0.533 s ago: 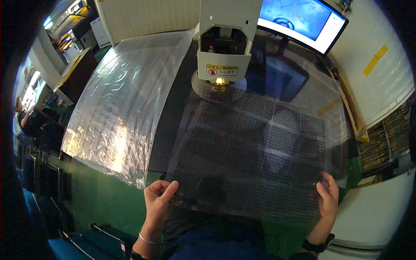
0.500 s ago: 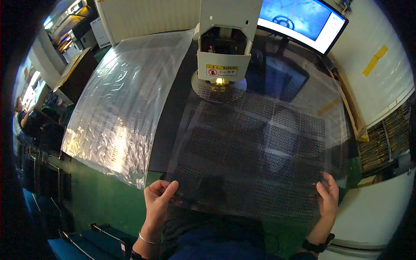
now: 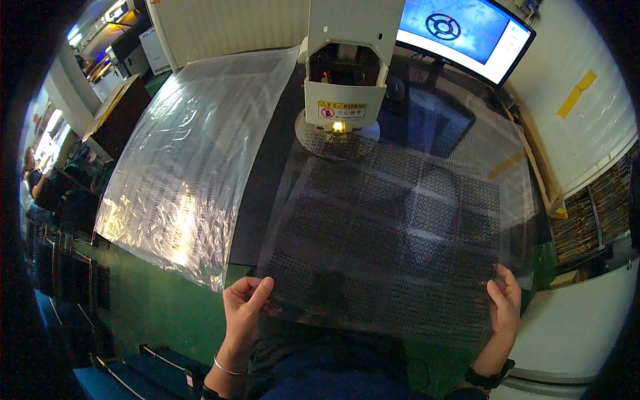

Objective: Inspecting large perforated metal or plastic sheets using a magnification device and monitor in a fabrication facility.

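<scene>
A large transparent film sheet (image 3: 373, 253), printed with rows of small dark marks, lies over the black tabletop and overhangs its near edge. My left hand (image 3: 244, 303) pinches the near left corner, thumb on top. At the near right corner my right hand (image 3: 505, 300) grips the edge between thumb and fingers. The far part of the sheet lies beneath a white machine head (image 3: 344, 103) with a small yellow light, over a round pale plate (image 3: 313, 141). On the monitor (image 3: 467, 37) behind, a dark ring with inner spokes shows sharply against blue.
Left on the table lies another film sheet in clear plastic (image 3: 190, 160), its near end past the edge. A wooden frame edge (image 3: 537, 160) bounds the right side. A white cabinet (image 3: 577, 320) stands close right. Blue racks (image 3: 143, 373) are low left; a person (image 3: 40, 177) sits far left.
On the monitor the ring has moved slightly up and right and turned from blurred to sharp. The film and my left hand have shifted very slightly; my right hand stays in place.
</scene>
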`<state>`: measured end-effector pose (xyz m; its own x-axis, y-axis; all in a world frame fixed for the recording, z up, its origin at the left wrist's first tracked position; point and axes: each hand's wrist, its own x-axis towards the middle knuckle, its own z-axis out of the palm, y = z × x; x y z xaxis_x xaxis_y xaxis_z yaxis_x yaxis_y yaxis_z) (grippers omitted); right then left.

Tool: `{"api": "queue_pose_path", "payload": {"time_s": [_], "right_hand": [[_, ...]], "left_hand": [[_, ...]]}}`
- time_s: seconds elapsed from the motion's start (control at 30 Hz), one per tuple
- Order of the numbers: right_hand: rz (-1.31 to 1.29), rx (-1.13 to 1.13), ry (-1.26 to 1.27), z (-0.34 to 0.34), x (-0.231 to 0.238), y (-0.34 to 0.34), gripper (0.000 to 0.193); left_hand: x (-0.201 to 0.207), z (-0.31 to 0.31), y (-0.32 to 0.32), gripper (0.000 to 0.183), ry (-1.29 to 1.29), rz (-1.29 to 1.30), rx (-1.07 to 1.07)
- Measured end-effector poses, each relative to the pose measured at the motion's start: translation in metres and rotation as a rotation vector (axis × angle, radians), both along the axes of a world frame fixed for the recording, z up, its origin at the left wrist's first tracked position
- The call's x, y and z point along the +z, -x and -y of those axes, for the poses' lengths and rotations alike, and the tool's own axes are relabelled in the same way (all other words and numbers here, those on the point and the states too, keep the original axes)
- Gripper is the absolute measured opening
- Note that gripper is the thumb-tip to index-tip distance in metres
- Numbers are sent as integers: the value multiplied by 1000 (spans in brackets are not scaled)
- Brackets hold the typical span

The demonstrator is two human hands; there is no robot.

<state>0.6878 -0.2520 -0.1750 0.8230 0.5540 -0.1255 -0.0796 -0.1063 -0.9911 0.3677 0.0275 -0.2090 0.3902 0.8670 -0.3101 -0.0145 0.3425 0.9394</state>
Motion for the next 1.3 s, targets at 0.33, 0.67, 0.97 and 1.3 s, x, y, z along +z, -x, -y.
{"api": "queue_pose_path", "payload": {"time_s": [0.33,0.67,0.97,1.3], "right_hand": [[-8,-13,9,0,1,1,41],[-30,-6,101,11,2,-3,52],[-123,-5,54,31,26,16,70],[-127,-60,1,40,25,13,74]], "left_hand": [[-6,3,4,21,82,19,4],[-7,19,12,25,170,86,-54],[4,43,10,17,347,75,-77],[19,28,-15,13,227,-15,-150]]}}
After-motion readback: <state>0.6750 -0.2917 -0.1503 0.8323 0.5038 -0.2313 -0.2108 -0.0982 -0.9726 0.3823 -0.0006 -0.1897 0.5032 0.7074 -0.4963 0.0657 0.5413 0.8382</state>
